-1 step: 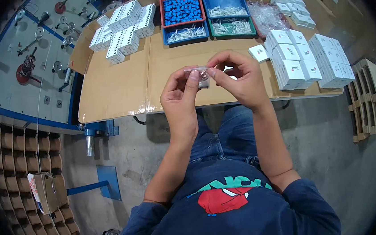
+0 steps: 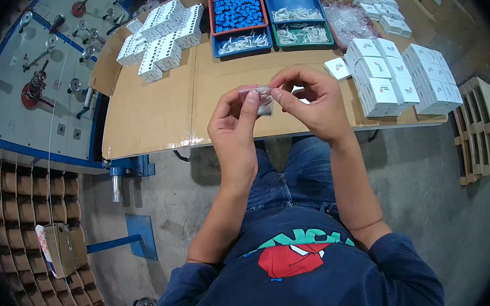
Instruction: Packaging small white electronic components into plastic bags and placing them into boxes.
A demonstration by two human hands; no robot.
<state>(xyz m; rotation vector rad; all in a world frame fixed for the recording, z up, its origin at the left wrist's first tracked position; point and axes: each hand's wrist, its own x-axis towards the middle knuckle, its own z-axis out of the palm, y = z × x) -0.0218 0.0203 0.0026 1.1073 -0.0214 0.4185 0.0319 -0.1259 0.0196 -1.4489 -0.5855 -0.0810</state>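
From my end of the feed, the left hand (image 2: 235,119) has its thumb laid over the front of a small clear bag (image 2: 264,101), pinching it against the forefinger. The right hand (image 2: 317,103) pinches the bag's upper corner between thumb and forefinger, at about 2 o'clock from the left thumb. So the bag hangs between the two sets of fingertips, raised over the near edge of the desk (image 2: 148,115). Something pale seems to sit low in it, but at this size I can't fairly say what.

I judge the step in hand to be fingertip work along the bag's top edge; opening or closing, I can't tell. The next move, to my mind, calls for light, matched pressure from both hands, with the bag upright.

Outward from the bag: a blue tray (image 2: 245,53) of slim white pieces near 11 o'clock, with a red tray (image 2: 211,10) of blue pieces beyond it. A green tray (image 2: 305,47) lies at 1, a heap of clear plastic (image 2: 351,21) at 2, stacked white boxes (image 2: 380,86) at 3, and white blocks with dark spots (image 2: 159,35) at 10.
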